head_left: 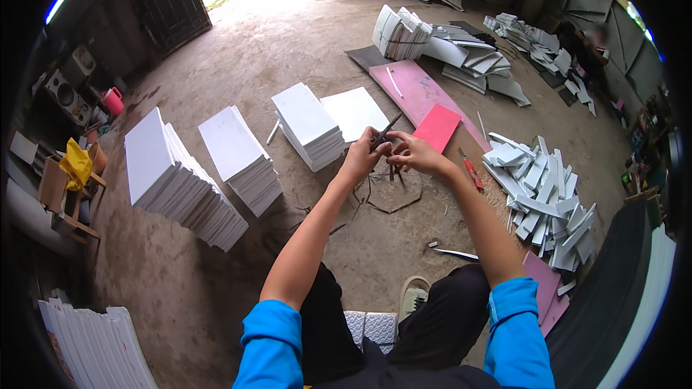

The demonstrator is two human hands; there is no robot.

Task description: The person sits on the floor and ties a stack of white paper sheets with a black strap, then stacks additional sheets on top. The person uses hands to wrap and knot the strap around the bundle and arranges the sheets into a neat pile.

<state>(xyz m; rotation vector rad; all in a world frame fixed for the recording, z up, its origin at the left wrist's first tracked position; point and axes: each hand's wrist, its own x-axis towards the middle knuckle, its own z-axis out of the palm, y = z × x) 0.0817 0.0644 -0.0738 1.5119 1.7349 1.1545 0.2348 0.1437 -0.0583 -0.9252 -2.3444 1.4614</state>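
Observation:
Both hands meet in front of me, above the floor. My left hand (360, 161) is closed on a thin black strap (390, 124), whose end sticks up past the fingers. My right hand (419, 155) pinches at the same dark bunch, and short ends hang beneath it. More black strap (395, 211) lies in a loose loop on the floor below. Just beyond my hands are a white sheet (353, 109) and a red sheet (440, 126). Left of them stand three stacks of white boards: a short one (306, 112), a middle one (229, 137) and the tallest (150, 155).
A red-handled cutter (472, 171) and a knife (454, 253) lie at right, near heaped white offcuts (540, 180). Farther off are a pink board (411, 86) and a strapped bundle of boards (398, 33). Another person (587, 50) is at the far right.

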